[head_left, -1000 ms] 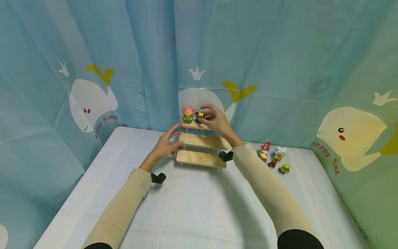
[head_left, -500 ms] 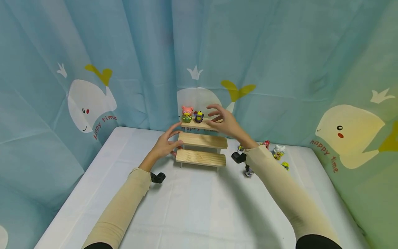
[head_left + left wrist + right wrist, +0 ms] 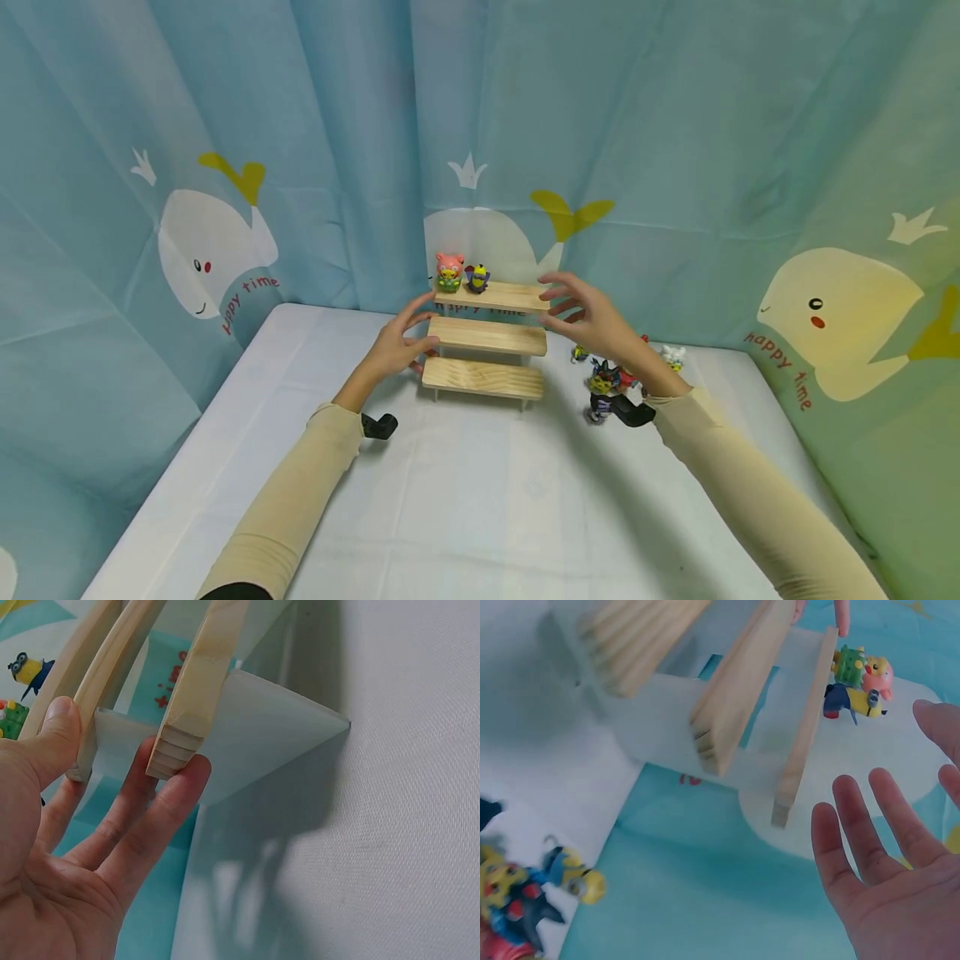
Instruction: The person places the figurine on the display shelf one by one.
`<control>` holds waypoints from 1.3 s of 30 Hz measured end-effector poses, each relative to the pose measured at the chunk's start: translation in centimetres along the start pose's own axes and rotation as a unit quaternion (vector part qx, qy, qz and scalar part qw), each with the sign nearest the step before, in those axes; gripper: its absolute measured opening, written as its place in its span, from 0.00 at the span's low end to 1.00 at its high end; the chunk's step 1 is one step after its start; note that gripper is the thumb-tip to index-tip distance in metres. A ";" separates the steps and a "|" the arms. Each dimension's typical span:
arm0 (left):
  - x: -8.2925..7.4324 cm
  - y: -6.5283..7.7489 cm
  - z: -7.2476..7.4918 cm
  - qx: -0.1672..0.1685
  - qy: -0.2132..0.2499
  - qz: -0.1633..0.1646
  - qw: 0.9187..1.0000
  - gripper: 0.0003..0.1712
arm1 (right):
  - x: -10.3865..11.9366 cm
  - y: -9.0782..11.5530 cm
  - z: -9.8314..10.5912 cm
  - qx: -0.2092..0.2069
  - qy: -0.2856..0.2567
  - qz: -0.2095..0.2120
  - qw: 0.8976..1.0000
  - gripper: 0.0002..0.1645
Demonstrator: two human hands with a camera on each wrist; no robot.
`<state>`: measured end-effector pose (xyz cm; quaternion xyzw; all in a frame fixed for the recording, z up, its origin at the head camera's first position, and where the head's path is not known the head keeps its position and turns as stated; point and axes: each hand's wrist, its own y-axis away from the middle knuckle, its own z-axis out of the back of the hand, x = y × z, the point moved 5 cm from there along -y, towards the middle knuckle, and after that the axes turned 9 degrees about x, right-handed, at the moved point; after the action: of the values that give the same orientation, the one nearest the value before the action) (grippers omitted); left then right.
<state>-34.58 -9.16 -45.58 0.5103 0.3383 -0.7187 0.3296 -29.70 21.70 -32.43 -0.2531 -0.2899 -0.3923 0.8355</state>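
A three-step wooden display stand (image 3: 486, 338) with pale side panels stands at the back of the table. On the left part of its top step are a pink-hooded figurine with a green body (image 3: 450, 273) and a yellow figurine in a dark cape (image 3: 477, 279). My left hand (image 3: 390, 348) touches the stand's left end, thumb and spread fingertips against the step ends in the left wrist view. My right hand (image 3: 592, 317) hovers beside the right end of the top step, fingers loosely bent, nothing held; the right wrist view shows its bare palm.
Several more small figurines (image 3: 603, 379) cluster on the white tablecloth (image 3: 465, 500) to the right of the stand, partly hidden by my right wrist. A blue curtain (image 3: 337, 125) printed with whales hangs close behind the stand.
My right hand has let go of the caped figurine on the top step and moved right, past the step's end. My left hand has stayed at the stand's left end.
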 end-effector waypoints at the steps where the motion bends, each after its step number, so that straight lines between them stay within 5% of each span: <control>1: 0.0 0.0 0.0 0.000 -0.002 0.000 1.000 0.45 | -0.1 0.6 0.1 0.001 0.002 0.000 1.000 0.34; 21: 0.2 0.1 0.0 0.005 0.007 0.006 1.000 0.46 | -1.9 10.7 2.8 -0.055 0.031 -0.035 0.997 0.38; 39: -0.1 0.0 0.0 0.001 0.001 0.004 1.000 0.45 | -5.8 14.4 0.8 -0.071 0.042 -0.058 0.995 0.35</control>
<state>-34.54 -9.20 -45.49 0.5128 0.3355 -0.7174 0.3314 -21.42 33.24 -38.61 -0.2776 -0.2404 -0.4702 0.8025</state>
